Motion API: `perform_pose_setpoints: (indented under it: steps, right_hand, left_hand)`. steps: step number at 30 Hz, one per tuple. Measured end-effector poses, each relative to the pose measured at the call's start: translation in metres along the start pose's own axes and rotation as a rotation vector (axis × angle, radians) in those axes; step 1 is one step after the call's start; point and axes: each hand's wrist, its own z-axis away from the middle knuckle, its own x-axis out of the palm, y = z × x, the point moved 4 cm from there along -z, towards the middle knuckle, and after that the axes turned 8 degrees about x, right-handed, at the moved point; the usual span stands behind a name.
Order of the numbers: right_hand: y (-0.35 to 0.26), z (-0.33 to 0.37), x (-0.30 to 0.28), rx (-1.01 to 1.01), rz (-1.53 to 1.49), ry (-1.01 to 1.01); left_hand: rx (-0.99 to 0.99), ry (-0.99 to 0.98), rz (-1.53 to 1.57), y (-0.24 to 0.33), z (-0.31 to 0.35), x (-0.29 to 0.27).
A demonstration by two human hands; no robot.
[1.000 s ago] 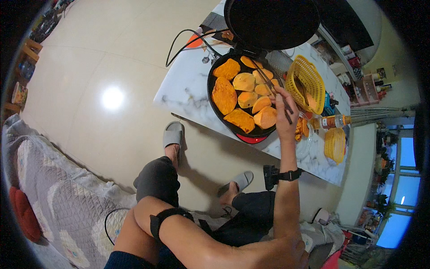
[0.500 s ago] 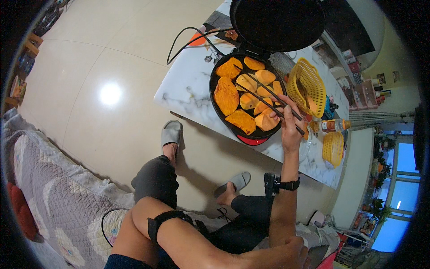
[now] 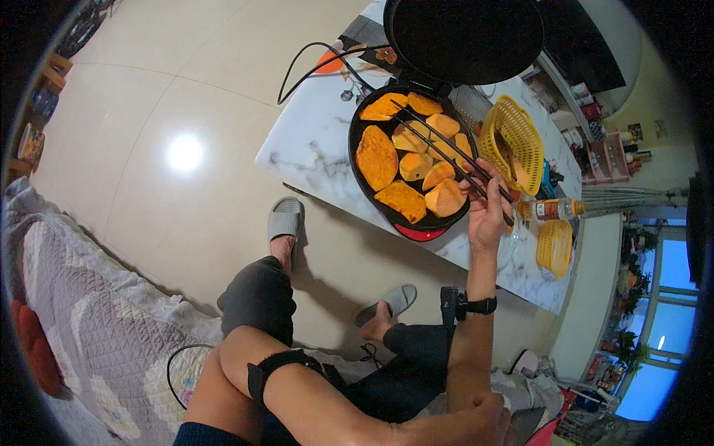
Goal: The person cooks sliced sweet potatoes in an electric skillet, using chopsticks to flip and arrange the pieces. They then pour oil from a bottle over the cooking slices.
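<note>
My right hand (image 3: 487, 201) is closed on a pair of dark chopsticks (image 3: 446, 154), which reach across a round black electric griddle (image 3: 357, 167). Their tips touch or lie just over an orange sweet potato slice (image 3: 381, 107) at the griddle's far left. Several more slices fill the pan: deeper orange ones on the left, such as the large slice (image 3: 376, 157), and paler pieces (image 3: 445, 197) to the right. My left hand (image 3: 487, 420) rests by my right elbow at the lower edge; its fingers do not show clearly. The griddle's black lid (image 3: 465, 37) stands raised behind.
The griddle sits on a white marbled table (image 3: 297, 149), whose near edge runs below it. To the right are a yellow basket (image 3: 528, 145), a bottle (image 3: 554, 209) and a smaller yellow basket (image 3: 554, 247). A black cord (image 3: 286, 74) loops off the left side.
The chopstick tips have moved slightly up and right. The far-left slice has shifted upward and looks narrower. My right hand has moved a little right; my left has stayed put.
</note>
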Motion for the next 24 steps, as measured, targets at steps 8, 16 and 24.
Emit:
perform_pose_setpoints:
  steps: [8,16,24]
  right_hand:
    - [0.005,-0.006,0.008,0.011,-0.105,-0.048]
    - [0.007,-0.004,-0.009,0.066,-0.088,0.020]
    - [0.012,0.001,-0.013,0.083,-0.043,0.006]
  left_hand:
    - [-0.012,-0.002,0.043,-0.005,-0.002,0.002]
    - [0.011,0.002,0.047,-0.010,-0.001,0.001]
    - [0.004,0.000,0.037,-0.010,-0.002,0.001]
